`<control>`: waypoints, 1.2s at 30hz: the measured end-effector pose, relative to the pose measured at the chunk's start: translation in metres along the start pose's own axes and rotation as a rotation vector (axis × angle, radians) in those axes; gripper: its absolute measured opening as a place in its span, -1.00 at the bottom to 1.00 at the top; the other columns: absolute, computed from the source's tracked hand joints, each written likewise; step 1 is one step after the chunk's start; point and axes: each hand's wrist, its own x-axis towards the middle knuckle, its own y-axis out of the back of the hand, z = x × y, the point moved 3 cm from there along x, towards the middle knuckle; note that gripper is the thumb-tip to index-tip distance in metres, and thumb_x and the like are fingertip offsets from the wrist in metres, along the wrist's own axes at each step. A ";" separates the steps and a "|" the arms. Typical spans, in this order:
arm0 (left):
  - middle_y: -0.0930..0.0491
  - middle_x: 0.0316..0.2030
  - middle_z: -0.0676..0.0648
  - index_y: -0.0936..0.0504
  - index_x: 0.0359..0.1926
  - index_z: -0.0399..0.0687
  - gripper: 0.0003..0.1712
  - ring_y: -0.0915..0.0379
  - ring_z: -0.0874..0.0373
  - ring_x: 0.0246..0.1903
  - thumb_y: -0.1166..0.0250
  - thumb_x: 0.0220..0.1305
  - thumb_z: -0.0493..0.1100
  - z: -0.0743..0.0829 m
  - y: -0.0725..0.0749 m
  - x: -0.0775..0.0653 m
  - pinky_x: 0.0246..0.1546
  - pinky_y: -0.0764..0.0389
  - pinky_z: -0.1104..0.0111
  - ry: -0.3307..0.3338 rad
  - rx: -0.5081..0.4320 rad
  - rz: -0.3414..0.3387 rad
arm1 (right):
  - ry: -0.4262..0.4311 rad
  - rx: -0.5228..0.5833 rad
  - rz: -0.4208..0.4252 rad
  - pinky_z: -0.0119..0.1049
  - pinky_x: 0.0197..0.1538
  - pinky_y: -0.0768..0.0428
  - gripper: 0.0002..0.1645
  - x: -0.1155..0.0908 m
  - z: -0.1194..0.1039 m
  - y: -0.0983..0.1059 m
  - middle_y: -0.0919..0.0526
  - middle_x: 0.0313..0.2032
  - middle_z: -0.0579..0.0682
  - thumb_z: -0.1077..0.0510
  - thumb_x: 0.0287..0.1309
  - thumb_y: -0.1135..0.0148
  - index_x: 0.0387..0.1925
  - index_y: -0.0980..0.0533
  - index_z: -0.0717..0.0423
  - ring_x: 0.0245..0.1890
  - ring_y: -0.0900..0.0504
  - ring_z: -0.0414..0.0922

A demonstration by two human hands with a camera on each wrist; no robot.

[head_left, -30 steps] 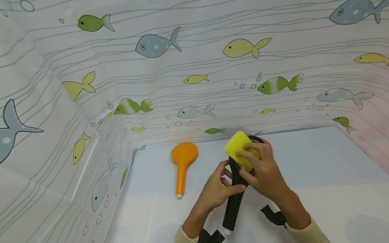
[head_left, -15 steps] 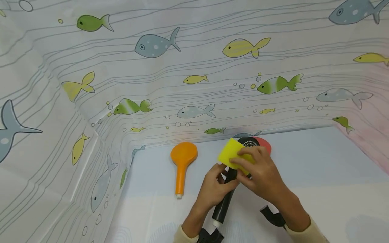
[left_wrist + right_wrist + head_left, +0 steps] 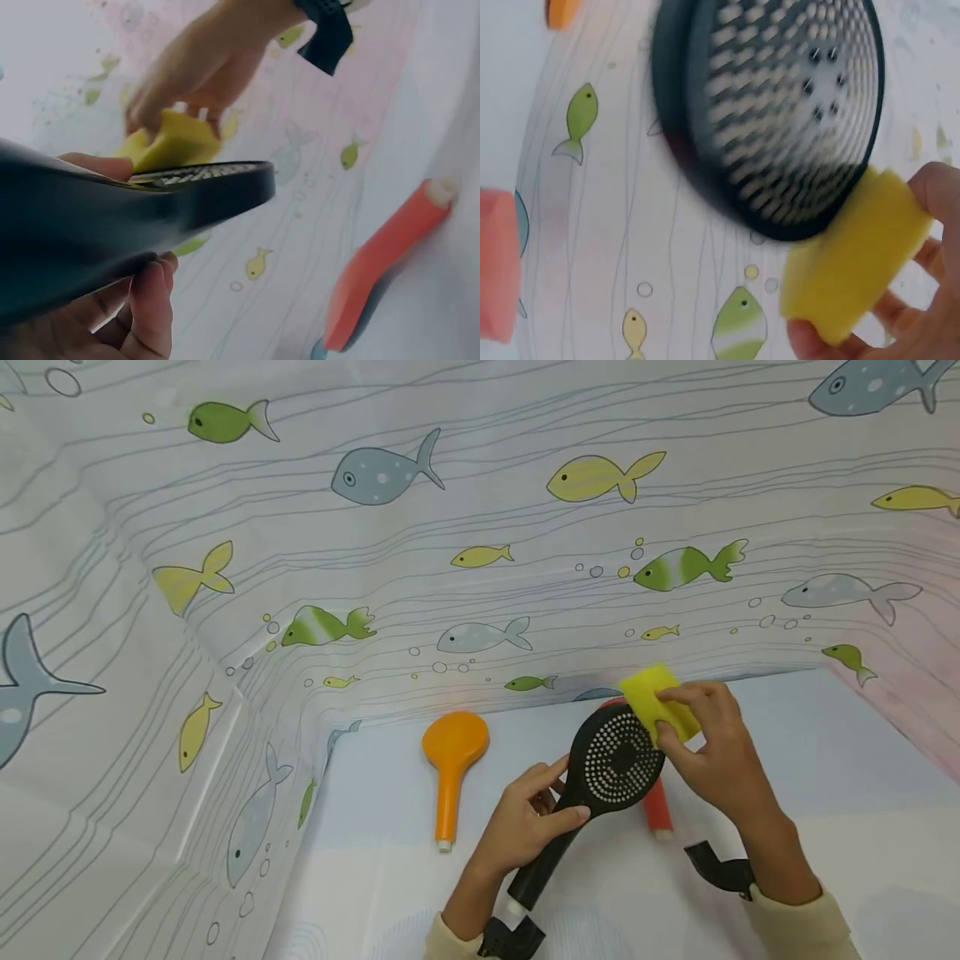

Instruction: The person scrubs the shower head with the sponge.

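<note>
Well, left fingers (image 3: 546,774) grip a showerhead (image 3: 618,756) (black); right fingers (image 3: 687,695), a sponge (image 3: 651,695).

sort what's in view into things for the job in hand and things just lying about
Apparently for the job:
round, pale-dotted black shower head, held in the left hand
yellow block-shaped sponge, pinched by the right hand at its edge

Just lying about:
smooth orange paddle-shaped shower head, untouched
red pale-tipped shower head, partly hidden behind the black one
</note>
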 end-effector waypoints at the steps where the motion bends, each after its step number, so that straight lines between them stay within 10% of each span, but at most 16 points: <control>1: -0.46 -0.32 -0.04 -0.37 0.26 0.25 -0.35 -0.34 0.21 -0.42 -0.33 0.12 -0.05 -0.001 0.002 0.000 -0.47 -0.48 0.51 0.019 -0.037 0.008 | -0.030 0.025 -0.018 -0.80 -0.19 -0.27 -0.56 0.000 0.003 0.001 -0.33 0.03 0.07 0.27 0.05 -0.22 0.02 -0.44 0.04 -0.01 -0.31 -0.05; 11: -0.41 -0.17 -0.11 -0.29 0.29 0.14 -0.42 -0.47 0.18 -0.30 -0.19 0.27 -0.22 -0.001 0.022 0.001 -0.26 -0.64 0.41 0.156 -0.517 0.111 | 0.026 0.138 -0.028 -0.68 -0.12 -0.34 -0.47 -0.008 -0.013 -0.016 -0.31 -0.01 0.06 0.33 0.01 -0.23 0.07 -0.33 0.15 -0.10 -0.29 -0.22; 19: -0.36 0.17 -0.16 0.01 0.32 0.26 -0.24 -0.44 0.04 0.01 -0.21 0.25 -0.21 -0.001 0.029 0.001 0.12 -0.46 0.29 0.178 -0.631 0.048 | 0.242 0.084 0.023 -0.75 0.01 -0.30 -0.50 -0.020 -0.049 -0.032 -0.37 -0.02 0.13 0.26 -0.16 -0.28 -0.04 -0.49 0.09 0.02 -0.33 -0.07; 27: -0.44 0.11 -0.10 0.22 0.34 0.48 -0.16 -0.52 0.15 -0.15 -0.13 0.32 -0.15 -0.004 0.034 -0.002 -0.13 -0.59 0.31 0.227 -0.699 -0.019 | 0.371 0.011 0.034 -0.74 0.03 -0.29 -0.60 -0.024 -0.065 -0.039 -0.44 -0.05 0.12 0.11 -0.07 -0.16 -0.10 -0.57 0.05 0.02 -0.33 0.00; 36: -0.52 0.03 -0.11 0.17 0.34 0.30 -0.37 -0.62 0.10 -0.23 0.05 0.43 -0.13 -0.002 0.039 -0.003 -0.14 -0.63 0.14 0.225 -0.821 -0.004 | 0.463 -0.036 -0.082 -0.33 -0.15 -0.54 -0.59 -0.029 -0.070 -0.052 -0.49 -0.02 -0.05 0.07 -0.06 -0.18 -0.07 -0.55 -0.11 -0.03 -0.34 -0.14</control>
